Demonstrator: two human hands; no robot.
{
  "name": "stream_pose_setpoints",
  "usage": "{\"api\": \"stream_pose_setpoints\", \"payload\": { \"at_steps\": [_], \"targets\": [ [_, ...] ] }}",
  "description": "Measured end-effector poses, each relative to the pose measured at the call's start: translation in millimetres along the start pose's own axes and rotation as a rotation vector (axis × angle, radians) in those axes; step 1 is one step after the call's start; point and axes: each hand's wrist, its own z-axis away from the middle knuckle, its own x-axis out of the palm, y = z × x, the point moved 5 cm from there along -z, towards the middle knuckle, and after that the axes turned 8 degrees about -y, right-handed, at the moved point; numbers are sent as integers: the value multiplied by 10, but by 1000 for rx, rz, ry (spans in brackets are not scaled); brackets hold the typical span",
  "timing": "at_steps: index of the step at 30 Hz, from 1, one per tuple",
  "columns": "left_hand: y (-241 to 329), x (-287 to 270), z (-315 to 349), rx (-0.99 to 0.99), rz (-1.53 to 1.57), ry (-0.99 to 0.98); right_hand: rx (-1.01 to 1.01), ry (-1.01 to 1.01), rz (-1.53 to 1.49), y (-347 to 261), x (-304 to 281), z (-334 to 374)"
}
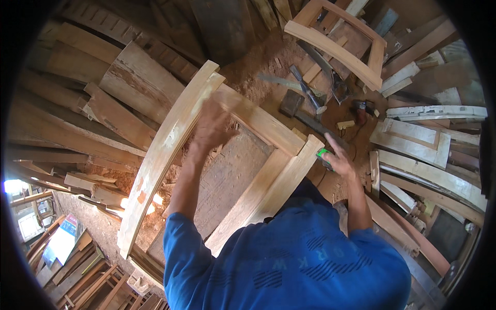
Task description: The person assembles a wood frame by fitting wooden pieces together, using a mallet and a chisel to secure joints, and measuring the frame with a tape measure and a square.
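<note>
Wooden frame (168, 135) is lying over the worktop (222, 181): curved rail (150, 175) sitting out past the left edge, end rail (261, 119) running along the far edge, right rail (271, 186) partly hiding under the blue shirt (310, 258).

Left hand (213, 124) is hanging over the far left corner, fingers spreading loosely, blurred; can't tell if it's touching. Right hand (340, 161) is gripping a small green-and-black tool (324, 157), probably a tape measure, just beside the right rail's far end, index finger sticking out. Step in hand is looking like a check or adjustment at the end rail, my read. Next move is calling for a steady palm on that left corner and a clear line along the end rail.

Worktop is looking worn and dusty. Lumber is leaning in stacks left (137, 77) and right (434, 170). Second frame (333, 44) is resting beyond the far edge, right side. Nearer, a mallet (291, 103), hammer (310, 93) and red-and-black power tool (362, 109) are lying on sawdusty floor.
</note>
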Motion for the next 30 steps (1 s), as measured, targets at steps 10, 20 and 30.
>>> {"api": "stream_pose_setpoints", "payload": {
  "at_steps": [10, 20, 30],
  "targets": [
    [564, 823, -366, 30, 15, -165, -36, -65, 51, -83, 85, 31],
    [550, 712, -374, 68, 58, -203, 15, -50, -25, -72, 154, 59],
    [-1552, 538, 224, -562, -29, 388, 97, 126, 152, -303, 348, 77]
  ]
}}
